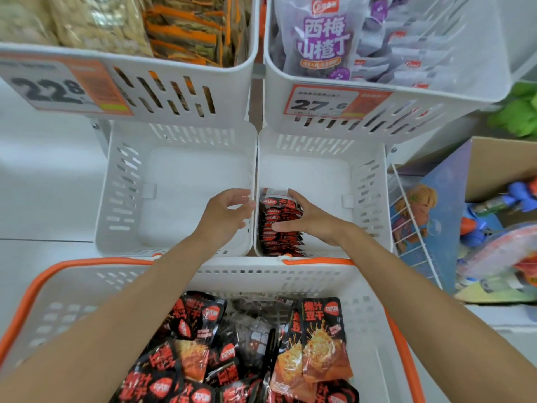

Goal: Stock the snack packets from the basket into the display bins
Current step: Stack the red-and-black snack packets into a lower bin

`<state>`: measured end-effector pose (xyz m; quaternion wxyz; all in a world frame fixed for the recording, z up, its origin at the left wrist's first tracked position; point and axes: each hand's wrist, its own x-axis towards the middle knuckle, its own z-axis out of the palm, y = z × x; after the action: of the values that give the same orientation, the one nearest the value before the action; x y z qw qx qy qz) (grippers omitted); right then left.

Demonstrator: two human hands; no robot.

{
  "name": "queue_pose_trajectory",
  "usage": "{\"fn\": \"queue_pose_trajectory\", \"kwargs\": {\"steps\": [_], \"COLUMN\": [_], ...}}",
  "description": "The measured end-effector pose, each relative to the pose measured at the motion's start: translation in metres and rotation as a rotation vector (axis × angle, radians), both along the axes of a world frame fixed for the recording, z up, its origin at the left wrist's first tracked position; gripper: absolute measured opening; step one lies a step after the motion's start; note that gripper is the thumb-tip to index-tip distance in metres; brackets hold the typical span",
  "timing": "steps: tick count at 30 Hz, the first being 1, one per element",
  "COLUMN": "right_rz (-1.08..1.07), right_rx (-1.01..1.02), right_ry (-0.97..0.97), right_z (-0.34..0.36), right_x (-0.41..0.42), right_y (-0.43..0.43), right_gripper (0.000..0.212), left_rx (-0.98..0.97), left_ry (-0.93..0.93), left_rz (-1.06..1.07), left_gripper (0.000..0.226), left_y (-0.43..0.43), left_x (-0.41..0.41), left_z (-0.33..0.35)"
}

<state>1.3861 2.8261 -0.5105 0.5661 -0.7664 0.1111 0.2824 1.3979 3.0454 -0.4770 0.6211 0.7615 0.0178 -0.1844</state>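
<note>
A white basket [290,274] with orange handles sits at the bottom, holding several black-and-red snack packets [322,333]. Beyond it stand two lower white display bins. The left bin [122,199] holds nothing. In the right bin [369,199], a row of upright black-and-red packets [279,237] stands against its left wall. My right hand [311,219] grips that row from the right side, thumb at the near side and fingers over the far end. My left hand [223,213] hovers over the left bin by the dividing wall, fingers loosely curled and holding nothing.
Two upper bins hang behind: one [174,82] with tan and orange packets and a 22.8 price tag, one [436,106] with purple packets and a 27.6 tag. A wire rack [412,228] and a cardboard box of toys [494,181] stand at the right.
</note>
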Motion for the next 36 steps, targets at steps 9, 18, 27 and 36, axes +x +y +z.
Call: {"fn": "queue_pose_trajectory", "kwargs": {"steps": [9, 18, 27, 36], "right_rz": [-0.356, 0.036, 0.067, -0.340], "right_rx": [-0.278, -0.545, -0.636, -0.514], "right_ry": [-0.579, -0.335, -0.029, 0.164], "right_z": [0.063, 0.050, -0.013, -0.039], "right_x": [-0.059, -0.202, -0.210, -0.223], "right_y": [0.028, 0.064, 0.082, 0.101], "right_gripper": [0.080, 0.054, 0.067, 0.129], "left_rx": [0.023, 0.147, 0.244, 0.236], "left_ry": [-0.102, -0.115, -0.008, 0.042], "left_rz": [-0.061, -0.284, -0.346, -0.320], "left_gripper": [0.018, 0.019, 0.024, 0.025], "left_y": [0.024, 0.073, 0.117, 0.122], "left_x": [-0.034, -0.130, -0.177, -0.183], "left_z": [0.037, 0.045, 0.020, 0.004]}}
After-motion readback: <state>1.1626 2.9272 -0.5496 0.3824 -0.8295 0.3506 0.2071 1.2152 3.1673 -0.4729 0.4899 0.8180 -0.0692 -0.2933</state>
